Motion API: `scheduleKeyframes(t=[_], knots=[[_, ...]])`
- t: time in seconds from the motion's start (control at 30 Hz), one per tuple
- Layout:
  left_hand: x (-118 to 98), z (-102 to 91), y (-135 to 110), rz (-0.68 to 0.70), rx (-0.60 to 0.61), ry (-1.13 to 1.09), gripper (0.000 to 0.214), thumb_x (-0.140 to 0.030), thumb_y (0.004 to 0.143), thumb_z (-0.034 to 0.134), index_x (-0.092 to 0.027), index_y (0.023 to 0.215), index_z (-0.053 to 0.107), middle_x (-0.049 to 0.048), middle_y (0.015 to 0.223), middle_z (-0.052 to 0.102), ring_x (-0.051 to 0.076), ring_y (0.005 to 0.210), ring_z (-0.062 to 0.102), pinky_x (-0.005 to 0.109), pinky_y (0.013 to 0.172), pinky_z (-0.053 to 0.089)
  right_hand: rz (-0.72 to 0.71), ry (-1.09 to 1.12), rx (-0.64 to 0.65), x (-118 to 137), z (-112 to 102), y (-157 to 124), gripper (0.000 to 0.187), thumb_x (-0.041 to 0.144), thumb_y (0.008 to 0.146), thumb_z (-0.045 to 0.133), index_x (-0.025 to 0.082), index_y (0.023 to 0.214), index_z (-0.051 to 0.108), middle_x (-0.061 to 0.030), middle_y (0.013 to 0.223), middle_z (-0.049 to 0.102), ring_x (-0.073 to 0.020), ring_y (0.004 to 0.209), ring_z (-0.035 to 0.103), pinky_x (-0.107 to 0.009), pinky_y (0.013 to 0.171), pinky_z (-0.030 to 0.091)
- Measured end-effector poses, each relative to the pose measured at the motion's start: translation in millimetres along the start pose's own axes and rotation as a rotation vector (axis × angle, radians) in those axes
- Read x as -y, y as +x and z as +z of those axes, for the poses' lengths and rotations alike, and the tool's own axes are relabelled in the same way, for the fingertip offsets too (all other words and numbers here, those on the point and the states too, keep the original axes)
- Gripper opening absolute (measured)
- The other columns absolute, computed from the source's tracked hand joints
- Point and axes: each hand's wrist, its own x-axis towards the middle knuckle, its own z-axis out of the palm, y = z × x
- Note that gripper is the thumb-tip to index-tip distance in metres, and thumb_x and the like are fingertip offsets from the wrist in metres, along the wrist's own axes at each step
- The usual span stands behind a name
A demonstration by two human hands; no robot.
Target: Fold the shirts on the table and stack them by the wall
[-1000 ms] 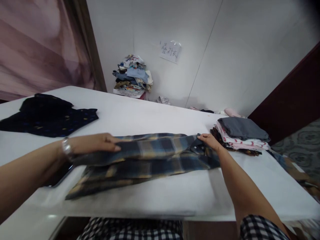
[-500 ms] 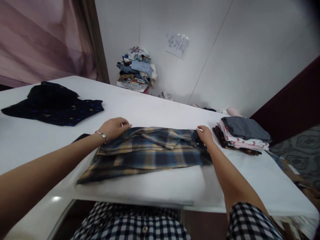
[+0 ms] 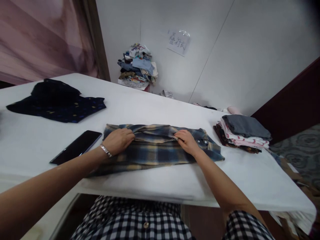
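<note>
A blue, black and yellow plaid shirt [image 3: 157,153] lies folded in a long strip across the table in front of me. My left hand [image 3: 119,140], with a bracelet at the wrist, is closed on the shirt's upper layer left of the middle. Right of the middle, my right hand [image 3: 187,140] pinches the same layer. Between the two hands the cloth is bunched into loose folds. Light buttons show near the shirt's right end. Beside my left forearm lies a black phone [image 3: 79,146].
The white table [image 3: 150,111] carries a dark patterned garment [image 3: 60,103] at the left. A stack of folded clothes [image 3: 245,128] sits at the right. Behind the table stands a tall clothes pile [image 3: 138,66], and a paper sign [image 3: 178,42] hangs on the wall.
Both hands have moved inward along the shirt, from near its ends toward its middle. The shirt's right end now shows beyond my right hand, and the phone is more exposed.
</note>
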Motion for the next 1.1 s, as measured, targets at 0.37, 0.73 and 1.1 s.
scheduleKeyframes(t=[0.37, 0.73, 1.1], knots=[[-1.8, 18.9, -35.0, -0.072, 0.013, -0.324, 0.035, -0.040, 0.094, 0.036, -0.021, 0.090, 0.066, 0.0056, 0.092, 0.065, 0.019, 0.086, 0.060, 0.030, 0.074, 0.047, 0.035, -0.062, 0.169, 34.0, 23.4, -35.5, 0.041, 0.000, 0.076, 0.045, 0.020, 0.103, 0.069, -0.0081, 0.095, 0.067, -0.0203, 0.089, 0.059, -0.036, 0.081, 0.048], [31.3, 17.8, 23.1, -0.423, 0.058, -0.167, 0.029, -0.029, 0.077, 0.054, -0.018, 0.100, 0.068, 0.0133, 0.118, 0.063, 0.031, 0.118, 0.051, 0.045, 0.098, 0.039, 0.459, -0.164, -0.323, -23.7, 6.0, -48.2, 0.033, 0.031, 0.085, 0.049, 0.016, 0.109, 0.067, -0.0158, 0.122, 0.062, -0.0285, 0.116, 0.055, -0.051, 0.103, 0.042], [55.4, -46.4, 37.2, -0.630, -0.166, -1.377, 0.041, -0.044, 0.064, 0.068, -0.020, 0.097, 0.061, -0.0010, 0.069, 0.064, 0.016, 0.060, 0.061, 0.029, 0.057, 0.052, 0.852, -0.048, -0.374, -67.1, 22.0, -80.2, 0.061, 0.059, 0.085, 0.042, 0.017, 0.123, 0.061, -0.0138, 0.135, 0.056, -0.0278, 0.130, 0.046, -0.048, 0.112, 0.032]])
